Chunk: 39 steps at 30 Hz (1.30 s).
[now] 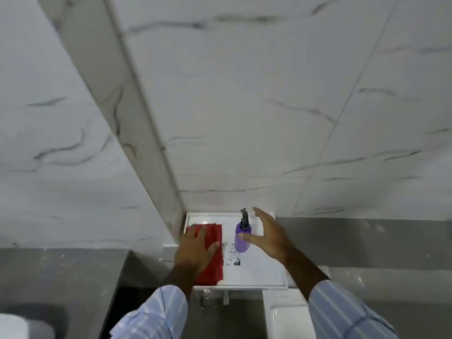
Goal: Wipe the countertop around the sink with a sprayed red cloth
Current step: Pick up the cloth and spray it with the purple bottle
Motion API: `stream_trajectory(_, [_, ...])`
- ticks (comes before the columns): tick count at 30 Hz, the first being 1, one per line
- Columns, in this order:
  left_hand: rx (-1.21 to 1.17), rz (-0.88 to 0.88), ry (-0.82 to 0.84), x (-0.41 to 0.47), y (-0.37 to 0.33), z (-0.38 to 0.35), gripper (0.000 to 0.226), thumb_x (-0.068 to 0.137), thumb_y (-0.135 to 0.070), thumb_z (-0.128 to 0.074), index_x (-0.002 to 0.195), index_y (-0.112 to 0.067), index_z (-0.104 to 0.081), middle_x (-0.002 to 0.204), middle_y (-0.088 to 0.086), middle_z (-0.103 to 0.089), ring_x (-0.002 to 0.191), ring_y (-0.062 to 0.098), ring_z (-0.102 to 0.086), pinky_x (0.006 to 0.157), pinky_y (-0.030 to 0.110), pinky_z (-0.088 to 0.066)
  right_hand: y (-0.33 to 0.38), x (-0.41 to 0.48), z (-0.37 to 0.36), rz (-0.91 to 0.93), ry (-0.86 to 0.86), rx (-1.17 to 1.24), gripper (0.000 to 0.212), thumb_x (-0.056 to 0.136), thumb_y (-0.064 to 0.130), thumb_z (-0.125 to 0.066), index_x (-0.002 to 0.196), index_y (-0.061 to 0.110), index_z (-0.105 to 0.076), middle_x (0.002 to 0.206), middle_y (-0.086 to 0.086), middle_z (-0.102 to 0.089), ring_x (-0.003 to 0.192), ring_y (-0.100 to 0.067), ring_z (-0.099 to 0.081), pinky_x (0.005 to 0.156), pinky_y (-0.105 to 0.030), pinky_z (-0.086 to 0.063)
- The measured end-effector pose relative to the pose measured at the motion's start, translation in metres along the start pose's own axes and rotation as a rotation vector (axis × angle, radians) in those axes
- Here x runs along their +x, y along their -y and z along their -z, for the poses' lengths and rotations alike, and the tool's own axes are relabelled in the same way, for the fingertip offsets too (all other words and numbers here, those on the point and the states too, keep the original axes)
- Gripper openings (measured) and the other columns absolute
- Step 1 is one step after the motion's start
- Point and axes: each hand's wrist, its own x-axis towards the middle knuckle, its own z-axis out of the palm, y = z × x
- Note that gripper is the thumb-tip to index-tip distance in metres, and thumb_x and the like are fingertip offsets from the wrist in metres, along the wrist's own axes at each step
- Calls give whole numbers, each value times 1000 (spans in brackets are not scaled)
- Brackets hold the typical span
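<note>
A folded red cloth [215, 265] lies on the left part of a white tray [264, 272] in the wall corner. My left hand [195, 250] rests flat on the cloth, fingers spread, not gripping it. A purple spray bottle [242, 238] with a black nozzle stands upright on the tray to the right of the cloth. My right hand [266, 234] is open around the bottle from the right, thumb in front of it, fingers behind; no firm grip shows. A black printed mark [233, 258] is on the tray below the bottle.
White marble-patterned wall tiles [244, 118] fill the upper view, with a projecting pillar edge [146, 133] at left. A grey counter surface [58, 277] lies at lower left. A white basin rim [286, 314] sits at lower right, and a metal fitting [226, 298] hangs under the tray.
</note>
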Motion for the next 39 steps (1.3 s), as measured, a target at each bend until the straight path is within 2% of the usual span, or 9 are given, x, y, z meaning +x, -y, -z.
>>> stream_trajectory(6, [77,212,145,19,10,-69,108,81,-88,-48,166,-30,-13,175,10,-6,157,43,-19,123,57,-31,-38,32,-59,2,-88,230,108,67,57,-87,157,37,-31,154,12,-48,133,-9,-48,109,-30,-44])
stream_trajectory(10, [135,286,158,32,3,-87,98,91,-65,-59,166,-29,-6,175,12,2,157,49,-12,122,64,-27,-41,43,-75,-3,-146,300,70,75,53,-82,134,63,-45,122,31,-63,113,-3,-65,86,-5,-51])
stream_trajectory(14, [162,290,141,39,0,-88,76,101,-33,-56,164,-20,-16,170,21,-10,150,49,-27,116,59,-42,-35,48,-79,33,-173,349,66,79,54,-78,136,50,-44,116,30,-60,109,4,-63,87,-5,-51])
stream_trajectory(17, [-218,244,19,46,12,-69,55,98,-20,-57,152,-17,-45,159,19,-36,135,36,-50,113,37,-48,-30,44,-67,10,-204,379,71,75,58,-81,134,49,-42,113,21,-64,101,-11,-67,70,-8,-56])
stream_trajectory(19, [-678,306,-4,43,16,-47,45,91,-10,-54,134,-18,-64,126,15,-65,93,18,-67,78,18,-56,-25,35,-55,9,-215,383,75,74,57,-87,137,52,-45,108,21,-69,95,-14,-71,67,-11,-58])
stream_trajectory(21, [-1287,451,143,34,19,-31,48,75,-7,-48,117,-15,-69,88,13,-65,62,17,-60,55,25,-51,-17,26,-41,9,-171,360,85,76,49,-89,145,55,-41,110,30,-68,98,-3,-71,71,-14,-60])
stream_trajectory(24, [-1921,550,367,11,24,-16,52,73,-12,-50,122,2,-60,85,21,-64,61,30,-65,58,33,-60,-3,13,-21,-18,-43,312,59,76,41,-89,126,53,-59,97,25,-74,89,0,-72,75,-18,-54])
stream_trajectory(30, [-2292,534,391,-11,-5,-11,64,85,-31,-56,146,-12,-58,131,19,-64,105,40,-65,100,50,-49,36,-14,5,-104,235,274,41,75,16,-87,104,39,-69,68,12,-73,61,-4,-69,56,-15,-52])
stream_trajectory(39, [-2254,567,333,-29,-25,7,75,81,-37,-62,148,-4,-56,107,23,-74,88,39,-74,82,46,-61,77,-39,5,-335,321,353,35,67,27,-94,89,10,-73,64,-3,-72,51,-15,-66,53,-25,-54])
